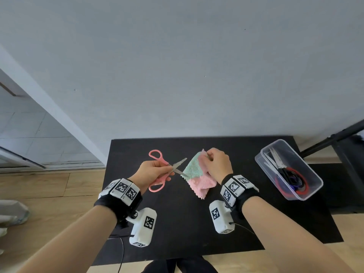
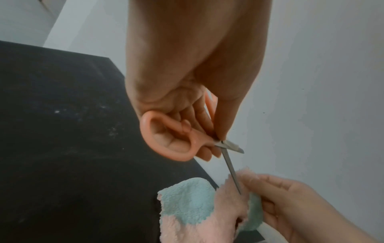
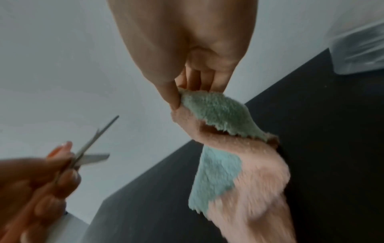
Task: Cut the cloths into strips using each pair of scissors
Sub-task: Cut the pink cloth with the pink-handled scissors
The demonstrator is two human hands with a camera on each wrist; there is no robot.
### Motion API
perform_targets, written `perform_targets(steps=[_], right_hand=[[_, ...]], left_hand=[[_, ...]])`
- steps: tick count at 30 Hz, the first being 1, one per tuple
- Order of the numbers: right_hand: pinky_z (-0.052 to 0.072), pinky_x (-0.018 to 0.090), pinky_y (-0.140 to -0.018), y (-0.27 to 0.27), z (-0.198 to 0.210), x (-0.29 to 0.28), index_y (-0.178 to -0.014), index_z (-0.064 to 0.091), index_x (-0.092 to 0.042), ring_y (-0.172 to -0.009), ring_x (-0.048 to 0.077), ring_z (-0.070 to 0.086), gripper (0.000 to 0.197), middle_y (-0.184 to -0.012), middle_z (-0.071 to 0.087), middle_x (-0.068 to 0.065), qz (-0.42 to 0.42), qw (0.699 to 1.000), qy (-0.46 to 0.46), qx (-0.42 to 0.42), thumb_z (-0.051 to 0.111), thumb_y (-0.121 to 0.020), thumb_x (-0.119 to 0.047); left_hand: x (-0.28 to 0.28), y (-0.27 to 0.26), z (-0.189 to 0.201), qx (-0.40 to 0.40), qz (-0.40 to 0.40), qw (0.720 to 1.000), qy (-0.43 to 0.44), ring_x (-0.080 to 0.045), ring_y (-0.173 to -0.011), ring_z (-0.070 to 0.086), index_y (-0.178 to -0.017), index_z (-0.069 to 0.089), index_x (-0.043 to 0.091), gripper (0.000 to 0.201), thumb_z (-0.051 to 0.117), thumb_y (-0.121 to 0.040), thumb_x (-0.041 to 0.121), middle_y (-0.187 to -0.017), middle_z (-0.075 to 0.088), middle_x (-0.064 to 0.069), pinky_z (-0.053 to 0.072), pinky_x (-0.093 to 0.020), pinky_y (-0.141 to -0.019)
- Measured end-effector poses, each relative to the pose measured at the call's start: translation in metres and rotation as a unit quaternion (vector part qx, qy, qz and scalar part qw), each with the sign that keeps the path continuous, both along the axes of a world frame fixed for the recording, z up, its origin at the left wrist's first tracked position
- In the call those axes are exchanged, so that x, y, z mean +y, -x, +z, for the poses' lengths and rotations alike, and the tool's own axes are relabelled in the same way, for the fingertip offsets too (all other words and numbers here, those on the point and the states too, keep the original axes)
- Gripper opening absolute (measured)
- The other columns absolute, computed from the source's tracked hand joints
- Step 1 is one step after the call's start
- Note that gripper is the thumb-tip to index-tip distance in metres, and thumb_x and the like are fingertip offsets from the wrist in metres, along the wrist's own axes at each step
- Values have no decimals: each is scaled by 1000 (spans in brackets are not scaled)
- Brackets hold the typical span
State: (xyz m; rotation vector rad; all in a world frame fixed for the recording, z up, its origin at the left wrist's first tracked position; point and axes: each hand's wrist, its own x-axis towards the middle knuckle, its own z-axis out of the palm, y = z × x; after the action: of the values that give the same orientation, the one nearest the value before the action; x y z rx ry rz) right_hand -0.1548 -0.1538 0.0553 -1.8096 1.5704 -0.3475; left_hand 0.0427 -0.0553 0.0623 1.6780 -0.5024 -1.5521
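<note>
My left hand (image 1: 155, 170) grips the pink-handled scissors (image 1: 157, 156) above the black table, fingers through the lower loop (image 2: 166, 139). The blades (image 1: 180, 166) stand apart and point right toward the cloth. My right hand (image 1: 214, 162) pinches the top corner of a fluffy pink and mint-green cloth (image 1: 194, 170) and holds it up; its lower end hangs down to the table. In the right wrist view the cloth (image 3: 234, 156) hangs from my thumb and fingers, with the scissors (image 3: 91, 148) off to the left, not touching it.
A clear plastic box (image 1: 288, 170) at the table's right holds several more scissors with black, red and blue handles. The black table (image 1: 177, 223) ends at a grey wall behind. A black stand leg (image 1: 334, 138) slants at the far right.
</note>
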Motion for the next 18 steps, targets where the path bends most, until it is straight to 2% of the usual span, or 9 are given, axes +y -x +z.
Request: perform_targets(steps=[4, 7, 11, 13, 16, 18], right_hand=[[47, 24, -65, 0, 25, -10, -82, 66, -14, -66, 13, 63, 18, -64, 64, -8, 22, 996, 6, -88, 61, -90, -29], [50, 21, -69, -3, 37, -10, -79, 69, -20, -74, 11, 66, 12, -76, 71, -4, 53, 989, 0, -137, 67, -86, -29], [55, 29, -75, -5, 50, -3, -82, 72, -16, -83, 17, 71, 16, -82, 75, 2, 143, 971, -81, -176, 71, -84, -32], [55, 28, -77, -3, 53, -2, -84, 74, -14, -81, 15, 71, 22, -82, 75, 3, 174, 963, -101, -179, 72, -82, -36], [52, 33, -85, -1, 55, -4, -83, 75, -5, -77, 12, 66, 38, -86, 74, 13, 180, 963, -109, -169, 69, -83, -42], [50, 34, -86, 0, 57, -6, -82, 75, -1, -77, 12, 62, 40, -88, 73, 17, 166, 965, -119, -162, 66, -86, -39]], left_hand=[[-7, 10, 17, -38, -83, 996, 17, -15, -62, 66, -93, 71, -1, 14, 70, -84, 9, -87, 73, -13, 55, -20, -61], [-12, 19, 28, -62, -122, 990, 27, -12, -59, 66, -95, 72, -1, 13, 69, -84, 6, -87, 74, -13, 53, -19, -60], [-17, 25, 39, -98, -150, 983, 38, -10, -61, 67, -89, 73, 1, 8, 66, -85, 3, -76, 73, -6, 55, -22, -67], [-18, 25, 45, -121, -168, 977, 48, -8, -63, 67, -91, 74, 1, 11, 65, -85, 4, -72, 74, -2, 54, -18, -66], [-18, 25, 51, -150, -185, 969, 62, -5, -66, 65, -91, 76, 2, 13, 66, -86, 8, -68, 72, 1, 50, -11, -62], [-19, 24, 53, -164, -192, 965, 67, -6, -68, 64, -90, 77, 5, 12, 67, -86, 11, -70, 72, -2, 49, -10, -63]])
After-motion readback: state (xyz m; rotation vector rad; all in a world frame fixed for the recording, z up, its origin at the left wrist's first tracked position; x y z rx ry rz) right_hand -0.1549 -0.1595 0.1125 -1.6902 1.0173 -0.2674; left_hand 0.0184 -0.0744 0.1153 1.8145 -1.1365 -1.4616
